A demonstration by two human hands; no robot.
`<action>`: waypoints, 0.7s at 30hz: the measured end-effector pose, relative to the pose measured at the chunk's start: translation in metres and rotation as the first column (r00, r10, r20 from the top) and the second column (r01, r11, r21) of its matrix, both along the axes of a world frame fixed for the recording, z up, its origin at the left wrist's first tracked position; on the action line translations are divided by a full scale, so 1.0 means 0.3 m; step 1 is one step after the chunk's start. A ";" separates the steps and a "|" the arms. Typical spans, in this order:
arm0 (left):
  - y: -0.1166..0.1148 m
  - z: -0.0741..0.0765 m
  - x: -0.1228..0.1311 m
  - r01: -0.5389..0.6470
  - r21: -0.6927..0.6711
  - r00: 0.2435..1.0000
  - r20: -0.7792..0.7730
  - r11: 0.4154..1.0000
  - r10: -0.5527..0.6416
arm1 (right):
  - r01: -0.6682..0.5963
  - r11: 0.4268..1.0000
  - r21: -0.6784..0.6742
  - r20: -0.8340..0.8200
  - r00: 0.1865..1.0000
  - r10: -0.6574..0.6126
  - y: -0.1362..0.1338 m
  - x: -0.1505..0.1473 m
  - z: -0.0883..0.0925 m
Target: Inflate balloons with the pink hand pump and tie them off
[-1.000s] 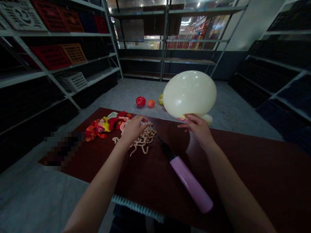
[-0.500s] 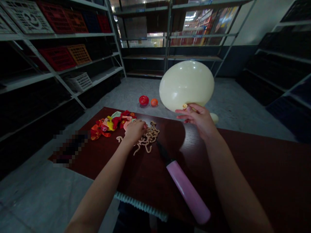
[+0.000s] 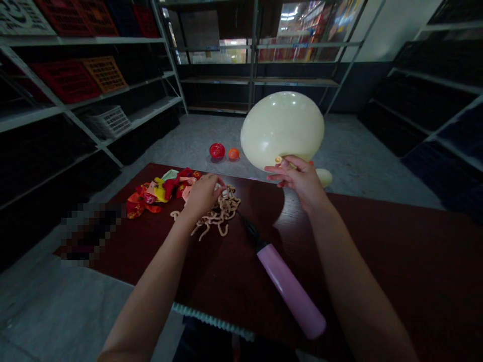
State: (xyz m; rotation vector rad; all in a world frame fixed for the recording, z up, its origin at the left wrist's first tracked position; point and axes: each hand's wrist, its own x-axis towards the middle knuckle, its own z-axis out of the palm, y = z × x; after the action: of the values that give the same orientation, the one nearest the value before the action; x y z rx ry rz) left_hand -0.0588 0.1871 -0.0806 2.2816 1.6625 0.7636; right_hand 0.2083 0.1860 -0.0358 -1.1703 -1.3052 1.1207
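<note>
My right hand [image 3: 300,180] pinches the neck of an inflated pale yellow balloon [image 3: 282,129] and holds it above the far edge of the dark red table [image 3: 396,261]. My left hand [image 3: 203,194] rests with curled fingers on a heap of beige rubber bands [image 3: 220,213]; whether it grips any I cannot tell. A pile of flat red, yellow and pink balloons [image 3: 158,191] lies just left of that heap. A pink hand pump [image 3: 281,279] with a black nozzle lies on the table between my arms.
On the floor beyond the table sit a red balloon [image 3: 217,150], an orange balloon [image 3: 234,154] and another pale balloon [image 3: 324,177]. Metal shelves with red, orange and white crates [image 3: 107,120] line the left; dark shelving stands at the back and right.
My right hand and the balloon have drifted slightly left and up. My left hand stays on the rubber bands. The camera has shifted a little.
</note>
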 end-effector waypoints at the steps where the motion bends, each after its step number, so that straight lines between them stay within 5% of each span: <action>1: 0.003 0.020 0.014 0.028 -0.006 0.991 0.134 1.000 -0.027 | -0.004 1.000 -0.001 -0.002 1.000 0.004 0.000 -0.003 -0.002; 5: 0.015 0.119 0.102 0.121 0.027 0.752 0.650 0.992 -0.110 | -0.022 1.000 -0.009 -0.031 0.999 0.022 0.005 -0.013 -0.010; 9: 0.016 0.227 0.205 0.245 0.116 0.492 0.841 0.963 -0.227 | -0.016 1.000 -0.016 -0.063 0.998 0.015 0.008 -0.019 -0.016; 13: 0.019 0.275 0.278 0.362 0.125 0.470 0.831 0.924 -0.297 | 0.018 1.000 0.018 -0.086 0.996 -0.017 0.004 -0.016 -0.013; 16: 0.035 0.266 0.305 0.409 0.055 0.498 0.823 0.911 -0.273 | 0.052 0.998 0.034 -0.099 0.994 -0.049 0.005 -0.009 -0.012; 21: 0.048 0.261 0.292 0.485 -0.045 0.430 0.882 0.873 -0.193 | 0.078 0.996 0.042 -0.034 0.997 -0.076 0.016 -0.002 -0.025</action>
State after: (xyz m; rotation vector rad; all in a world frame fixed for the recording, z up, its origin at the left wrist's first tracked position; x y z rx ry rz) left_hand 0.0289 0.2016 -0.0022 1.4675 0.7081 1.1742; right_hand 0.2076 0.1908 -0.0432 -1.1562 -1.2439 1.0463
